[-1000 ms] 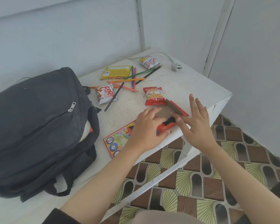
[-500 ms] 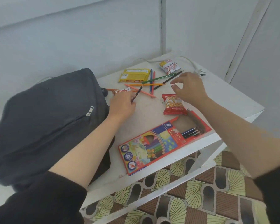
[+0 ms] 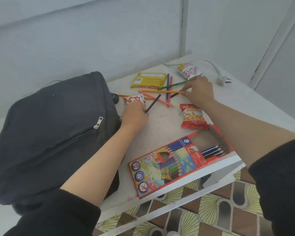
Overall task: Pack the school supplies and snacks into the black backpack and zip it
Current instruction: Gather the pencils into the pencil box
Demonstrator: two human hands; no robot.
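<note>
Two hands reached over the surface [image 3: 160,130]: the left hand [image 3: 134,114] gripped a dark pencil [image 3: 153,103] at 10 o'clock, and the right hand [image 3: 198,92] pinched an orange pencil [image 3: 160,91] at 1 o'clock. The black backpack [image 3: 49,133] lay at 9 o'clock, the pencil box [image 3: 177,162] at 6 o'clock.

black backpack [image 3: 49,133]: 1 | Luna coloured-pencil box [image 3: 169,167]: 1 | loose coloured pencils [image 3: 161,91] beyond the box: 8 | yellow biscuit pack [image 3: 149,80]: 1 | red peanut bag [image 3: 193,116]: 1 | red-and-white snack packets [image 3: 188,70]: 2 | white plug [image 3: 222,80]: 1
</note>
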